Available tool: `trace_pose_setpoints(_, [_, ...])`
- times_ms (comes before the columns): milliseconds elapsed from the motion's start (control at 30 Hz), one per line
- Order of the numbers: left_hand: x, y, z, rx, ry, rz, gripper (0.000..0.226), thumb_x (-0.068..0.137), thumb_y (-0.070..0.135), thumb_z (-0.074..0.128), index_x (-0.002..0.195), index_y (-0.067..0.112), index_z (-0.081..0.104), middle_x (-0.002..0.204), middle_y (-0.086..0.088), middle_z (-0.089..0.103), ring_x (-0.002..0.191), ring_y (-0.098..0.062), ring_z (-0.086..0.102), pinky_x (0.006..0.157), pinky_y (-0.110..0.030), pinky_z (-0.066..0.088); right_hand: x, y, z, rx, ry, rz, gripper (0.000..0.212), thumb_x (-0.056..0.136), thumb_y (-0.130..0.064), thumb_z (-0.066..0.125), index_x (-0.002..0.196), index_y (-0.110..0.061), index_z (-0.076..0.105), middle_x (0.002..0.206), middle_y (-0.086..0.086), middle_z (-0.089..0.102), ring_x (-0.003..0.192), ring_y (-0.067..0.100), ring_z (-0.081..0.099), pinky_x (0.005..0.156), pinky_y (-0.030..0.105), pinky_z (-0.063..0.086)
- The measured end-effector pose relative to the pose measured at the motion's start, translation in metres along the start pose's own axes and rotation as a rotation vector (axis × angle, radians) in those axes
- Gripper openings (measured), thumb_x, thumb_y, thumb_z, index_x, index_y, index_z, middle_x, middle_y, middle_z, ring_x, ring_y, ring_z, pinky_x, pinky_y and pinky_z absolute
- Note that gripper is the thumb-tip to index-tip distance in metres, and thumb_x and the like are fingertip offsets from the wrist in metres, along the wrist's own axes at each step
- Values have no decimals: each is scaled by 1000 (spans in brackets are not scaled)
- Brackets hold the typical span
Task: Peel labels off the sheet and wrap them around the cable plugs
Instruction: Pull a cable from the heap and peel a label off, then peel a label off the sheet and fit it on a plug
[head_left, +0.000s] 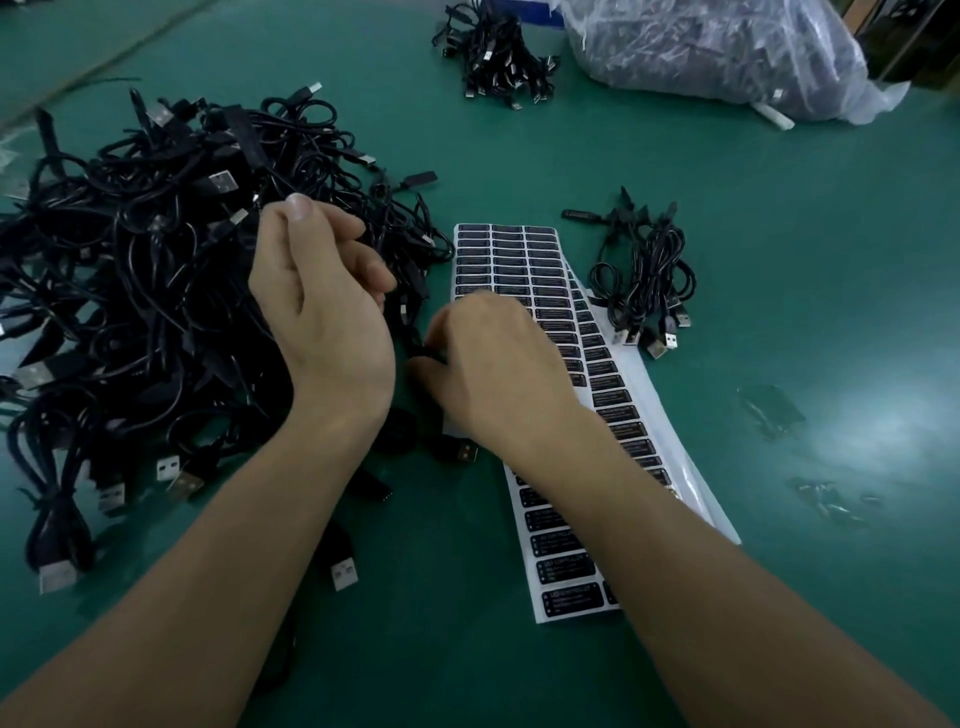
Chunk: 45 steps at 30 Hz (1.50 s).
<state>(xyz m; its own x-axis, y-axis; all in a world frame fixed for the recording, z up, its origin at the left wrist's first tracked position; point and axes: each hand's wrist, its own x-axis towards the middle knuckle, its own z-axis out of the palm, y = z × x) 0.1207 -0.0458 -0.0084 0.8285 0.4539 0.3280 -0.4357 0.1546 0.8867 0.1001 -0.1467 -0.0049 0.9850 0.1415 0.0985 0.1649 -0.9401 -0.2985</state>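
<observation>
A big pile (135, 270) of black cables with USB ends fills the left of the frame on the green table (810, 197). The left hand (322, 296) is raised over the pile's right edge, thumb up and fingers curled inward; whether they hold a cable I cannot tell. Just right and lower, the right hand (498, 369) is blurred, its fingers bent down and pinching a black plug (415, 335) between the two hands. This hand and its forearm lie over the sheet (670, 415), which runs from the centre down to the lower right and carries rows of black labels (566, 569). Right of the sheet lies a small bundle (644, 280) of cables. At the top centre is another heap (498, 57), and at the upper right a clear bag (717, 47) of dark parts.
</observation>
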Motion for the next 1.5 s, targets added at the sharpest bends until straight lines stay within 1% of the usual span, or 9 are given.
trace_pose_setpoints(200, [-1,1,0,39,-65,11,35,107,18,37,74,17,49,64,-2,49,49,-8,46,51,-24,36,1,21,-28,516,157,159,22,98,-28,60,79,-21,68,61,-12,58,50,-1,49,56,17,42])
trace_pose_setpoints(333, [-9,2,1,91,-278,60,45,106,20,44,62,12,55,46,5,52,37,-5,45,43,-17,35,4,33,-52,880,304,265,18,98,-28,62,82,-25,67,72,-12,65,60,-2,58,61,19,48])
trace_pose_setpoints(467, [-17,2,3,93,-575,-230,54,107,38,40,78,4,70,57,-8,67,43,-16,59,40,-21,45,3,29,-60,1135,268,99,17,101,-19,57,86,-20,66,86,5,62,65,7,62,58,18,45])
trace_pose_setpoints(567, [-13,5,5,16,-599,-439,63,105,54,26,97,11,70,72,-13,72,60,-22,68,49,-30,53,-2,30,-65,1240,173,-51,14,97,-19,59,89,-20,70,83,11,60,62,12,59,56,20,45])
trace_pose_setpoints(733, [-7,12,7,-173,-458,-594,70,105,58,17,108,5,63,70,-9,71,62,-20,66,55,-30,56,-13,44,-65,1121,61,-66,18,89,-16,66,73,-21,72,61,-4,63,53,8,54,51,17,41])
trace_pose_setpoints(967, [-1,13,7,-373,-228,-710,41,109,41,35,97,9,58,66,-5,58,55,-16,52,51,-23,47,-31,76,-54,1090,-178,-165,10,75,-23,71,73,-14,75,62,4,65,55,10,56,55,20,44])
trace_pose_setpoints(1200, [0,15,-1,-374,-341,-717,46,102,58,37,83,19,54,43,7,33,31,-4,25,31,-17,25,-39,82,-41,1001,-423,-168,14,83,-34,75,87,-21,80,76,4,75,59,10,62,49,22,40])
trace_pose_setpoints(1400, [0,17,2,-325,-371,-758,38,107,43,41,80,18,51,41,6,31,27,-4,22,28,-13,20,-34,85,-34,715,137,207,16,89,-43,70,95,-29,73,83,-11,71,70,-3,61,64,14,46])
trace_pose_setpoints(1500, [-1,16,3,-261,-400,-701,44,104,50,43,80,15,57,46,6,30,29,-4,23,30,-13,23,-36,83,-28,412,89,312,58,80,-61,71,129,-32,58,115,-6,61,97,4,58,77,21,45])
